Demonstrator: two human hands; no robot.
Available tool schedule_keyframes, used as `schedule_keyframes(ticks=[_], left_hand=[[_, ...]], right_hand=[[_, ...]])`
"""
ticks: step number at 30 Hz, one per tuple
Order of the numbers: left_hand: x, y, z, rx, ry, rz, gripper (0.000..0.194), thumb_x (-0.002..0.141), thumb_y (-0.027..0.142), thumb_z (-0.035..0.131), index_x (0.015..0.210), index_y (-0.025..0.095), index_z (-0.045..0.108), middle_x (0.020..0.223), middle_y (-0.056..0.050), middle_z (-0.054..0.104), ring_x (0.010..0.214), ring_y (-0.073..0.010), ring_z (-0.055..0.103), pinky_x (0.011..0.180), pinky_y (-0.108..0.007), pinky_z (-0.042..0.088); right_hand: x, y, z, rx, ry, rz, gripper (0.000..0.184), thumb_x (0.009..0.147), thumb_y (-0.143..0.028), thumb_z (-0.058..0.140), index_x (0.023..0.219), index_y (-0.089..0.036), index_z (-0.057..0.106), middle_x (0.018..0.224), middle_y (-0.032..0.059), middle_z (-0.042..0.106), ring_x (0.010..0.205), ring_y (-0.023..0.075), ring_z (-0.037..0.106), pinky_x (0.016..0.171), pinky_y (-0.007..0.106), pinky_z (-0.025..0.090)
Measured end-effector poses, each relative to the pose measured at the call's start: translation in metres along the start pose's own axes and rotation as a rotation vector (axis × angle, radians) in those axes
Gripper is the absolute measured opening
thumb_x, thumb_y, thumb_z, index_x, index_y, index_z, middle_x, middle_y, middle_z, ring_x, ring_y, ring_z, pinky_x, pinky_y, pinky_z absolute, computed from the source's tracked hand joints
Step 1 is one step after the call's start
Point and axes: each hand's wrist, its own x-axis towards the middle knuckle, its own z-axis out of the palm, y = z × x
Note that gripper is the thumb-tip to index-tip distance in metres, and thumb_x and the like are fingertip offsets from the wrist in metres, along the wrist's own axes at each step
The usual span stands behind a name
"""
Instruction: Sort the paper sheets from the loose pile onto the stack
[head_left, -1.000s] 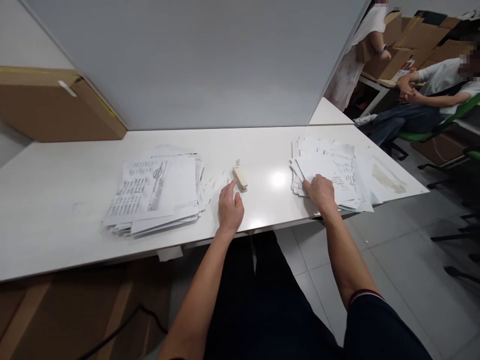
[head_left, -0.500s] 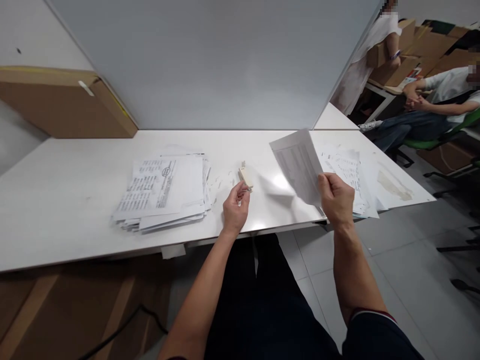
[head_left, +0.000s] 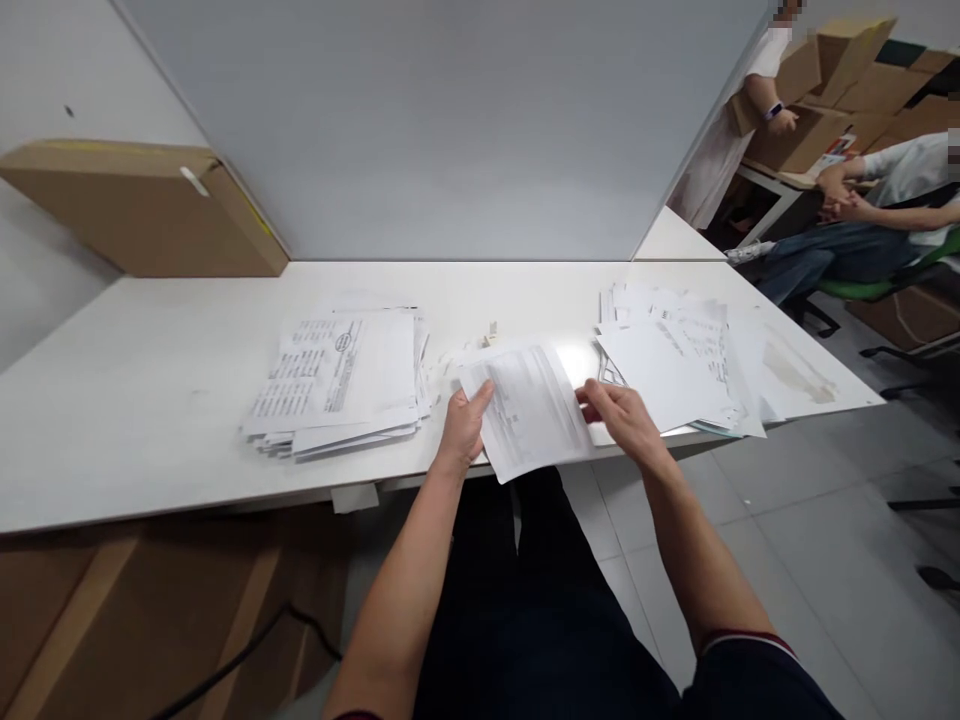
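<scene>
A printed sheet of paper (head_left: 532,410) is held tilted over the table's front edge; whether it is one sheet or a few together I cannot tell. My left hand (head_left: 463,425) grips its left side, thumb on top. At its right edge, the curled fingers of my right hand (head_left: 619,415) pinch the paper. Behind the sheet, the tip of a small beige piece (head_left: 490,332) shows on the table; the paper hides most of it. To the left lies a thick stack of printed papers (head_left: 352,375). A looser, fanned pile of papers (head_left: 667,375) is beside my right hand.
The white table (head_left: 150,400) ends in front of a grey panel (head_left: 465,130). A cardboard box (head_left: 150,215) stands at the back left. At the right, one person (head_left: 765,90) stands near boxes and another person (head_left: 885,200) sits. A black cable (head_left: 232,665) runs below the table.
My right hand has brought the sheet left and down, from above the right pile to the middle. My left hand has left the beige piece and taken the sheet's left side.
</scene>
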Motion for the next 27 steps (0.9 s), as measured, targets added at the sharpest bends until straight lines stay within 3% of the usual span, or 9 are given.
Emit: schedule_keyframes(ticks=[2,4,5,7,10,14,20,27], left_hand=[[0.001,-0.001,0.000,-0.016,0.022,-0.012,0.043,0.060,0.035,0.076,0.095,0.013,0.065,0.095,-0.011,0.069,0.102,-0.0288,0.060,0.091,-0.041,0.046],[0.002,-0.002,0.000,-0.010,0.027,-0.025,0.044,0.059,0.034,0.077,0.096,0.013,0.065,0.095,-0.012,0.069,0.101,-0.0290,0.060,0.090,-0.041,0.046],[0.002,-0.002,0.000,-0.002,0.025,-0.033,0.045,0.059,0.034,0.077,0.097,0.013,0.065,0.095,-0.012,0.069,0.101,-0.0291,0.060,0.090,-0.041,0.047],[0.002,-0.002,0.000,0.011,0.025,-0.040,0.046,0.059,0.034,0.077,0.098,0.013,0.065,0.094,-0.012,0.070,0.100,-0.0292,0.061,0.090,-0.042,0.047],[0.002,-0.002,0.000,0.017,0.026,-0.047,0.045,0.059,0.033,0.077,0.097,0.012,0.065,0.094,-0.012,0.070,0.100,-0.0290,0.061,0.090,-0.042,0.047],[0.002,-0.003,0.000,0.010,0.031,-0.047,0.044,0.059,0.032,0.077,0.096,0.012,0.065,0.092,-0.012,0.070,0.100,-0.0289,0.061,0.090,-0.041,0.047],[0.006,-0.007,-0.003,-0.017,0.016,-0.040,0.038,0.065,0.034,0.073,0.096,0.014,0.065,0.095,-0.011,0.070,0.101,-0.0269,0.060,0.092,-0.040,0.046],[0.004,-0.005,-0.002,-0.027,0.014,0.004,0.038,0.065,0.033,0.073,0.095,0.013,0.065,0.094,-0.011,0.070,0.101,-0.0261,0.061,0.092,-0.040,0.045]], right_hand=[[0.015,0.013,-0.016,-0.196,0.213,-0.006,0.048,0.085,-0.054,0.038,0.100,-0.015,0.061,0.100,0.0112,0.062,0.090,0.0228,0.056,0.074,0.034,0.044],[0.033,0.030,-0.030,-0.465,0.438,0.027,0.053,0.081,-0.052,0.046,0.116,-0.012,0.053,0.118,0.0180,0.054,0.109,0.0297,0.046,0.085,0.041,0.038],[0.042,0.040,-0.036,-0.569,0.444,0.069,0.058,0.079,-0.051,0.051,0.119,-0.009,0.050,0.121,0.0209,0.051,0.113,0.0323,0.043,0.085,0.042,0.037],[0.055,0.056,-0.041,-0.694,0.340,0.133,0.059,0.075,-0.050,0.055,0.115,-0.006,0.051,0.113,0.0222,0.055,0.109,0.0333,0.045,0.082,0.040,0.038],[0.061,0.068,-0.041,-0.739,0.220,0.139,0.043,0.078,-0.048,0.051,0.098,-0.011,0.060,0.093,0.0154,0.063,0.092,0.0271,0.053,0.071,0.033,0.038],[0.058,0.069,-0.043,-0.694,0.213,0.139,0.036,0.079,-0.047,0.050,0.088,-0.015,0.064,0.083,0.0104,0.065,0.077,0.0212,0.055,0.061,0.027,0.034],[0.060,0.067,-0.053,-0.634,0.185,0.151,0.036,0.080,-0.045,0.048,0.089,-0.016,0.067,0.084,0.0086,0.067,0.076,0.0193,0.057,0.062,0.025,0.034],[0.056,0.052,-0.046,-0.901,0.101,0.134,0.034,0.089,-0.027,0.036,0.086,-0.011,0.066,0.080,0.0147,0.066,0.071,0.0207,0.058,0.058,0.027,0.032]])
